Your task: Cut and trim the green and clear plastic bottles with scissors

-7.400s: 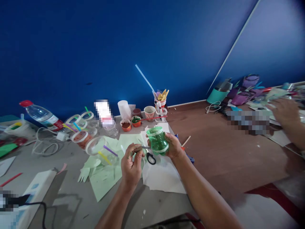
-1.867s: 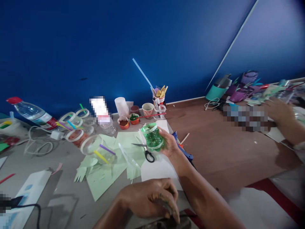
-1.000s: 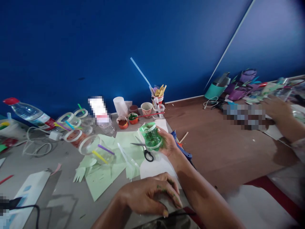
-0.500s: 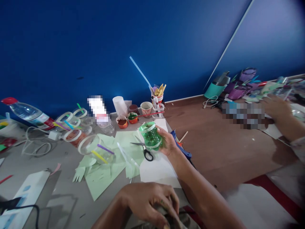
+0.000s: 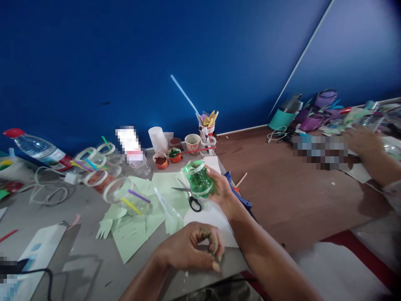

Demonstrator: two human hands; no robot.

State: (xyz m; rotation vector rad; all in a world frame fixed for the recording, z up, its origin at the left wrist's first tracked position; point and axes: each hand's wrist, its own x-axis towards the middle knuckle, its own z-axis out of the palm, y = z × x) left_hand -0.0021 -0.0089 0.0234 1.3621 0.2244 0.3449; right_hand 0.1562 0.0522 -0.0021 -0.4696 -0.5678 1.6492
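My right hand [image 5: 222, 187] is closed on the right side of a green-painted clear plastic cup [image 5: 199, 179] with a pale rim, tilted above the paper. My left hand [image 5: 197, 248] hovers near the table's front edge, fingers curled in against the thumb. Green smears mark its fingers; whether anything small is between the fingertips I cannot make out. Scissors [image 5: 194, 203] with black handles lie partly open just left of the cup. Under them are pale green paper sheets [image 5: 134, 234] and white paper [image 5: 206, 223].
Paint cups, one brown [image 5: 161, 160] and one green [image 5: 174, 155], stand behind. A brush with a red handle [image 5: 197, 150] lies across there. Clear containers [image 5: 117, 192] with straws and a red-capped bottle [image 5: 40, 148] are at left. Another person's hand [image 5: 365, 140] is at right.
My left hand has risen from over my lap to above the table edge, and its fingers have curled in. My right hand and the green cup have stayed in place.
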